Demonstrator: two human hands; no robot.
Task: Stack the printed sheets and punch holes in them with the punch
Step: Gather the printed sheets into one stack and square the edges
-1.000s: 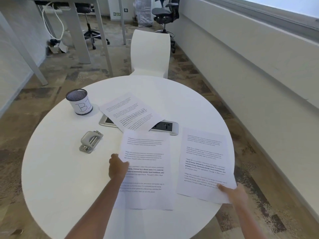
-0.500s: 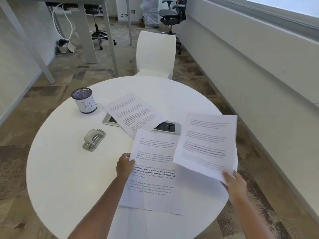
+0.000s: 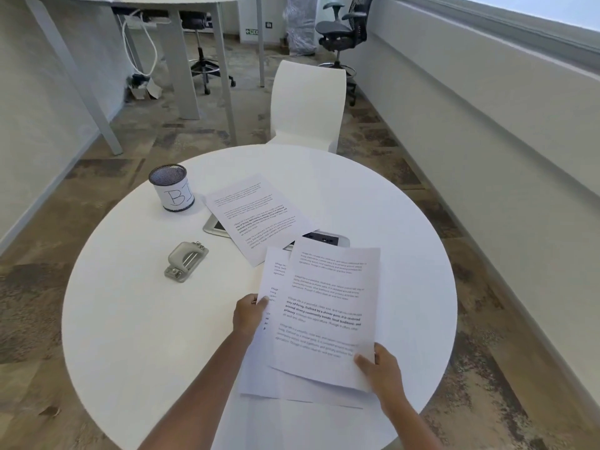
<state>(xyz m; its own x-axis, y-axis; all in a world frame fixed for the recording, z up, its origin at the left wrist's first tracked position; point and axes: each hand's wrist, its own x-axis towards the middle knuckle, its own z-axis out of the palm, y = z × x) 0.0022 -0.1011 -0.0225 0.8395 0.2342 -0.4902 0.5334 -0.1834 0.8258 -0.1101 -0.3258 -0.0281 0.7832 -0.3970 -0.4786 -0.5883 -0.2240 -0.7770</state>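
Note:
My right hand [image 3: 383, 371] pinches the lower right corner of a printed sheet [image 3: 328, 313], which lies slanted over a second printed sheet [image 3: 259, 368] at the near side of the round white table [image 3: 130, 336]. My left hand [image 3: 249, 315] grips the left edge of that lower sheet. A third printed sheet [image 3: 253, 216] lies farther back, partly over a grey power socket panel [image 3: 328, 238]. The grey metal hole punch [image 3: 185, 261] sits alone to the left of the sheets, apart from both hands.
A mesh pen cup [image 3: 172, 188] with a white label stands at the back left of the table. A white chair [image 3: 308, 105] is behind the table. Desk legs, a stool and an office chair [image 3: 341, 30] stand farther back; a wall runs along the right.
My right hand has lifted the right-hand sheet and carried it left, onto the sheet held by my left hand. The punch and the far sheet have not moved.

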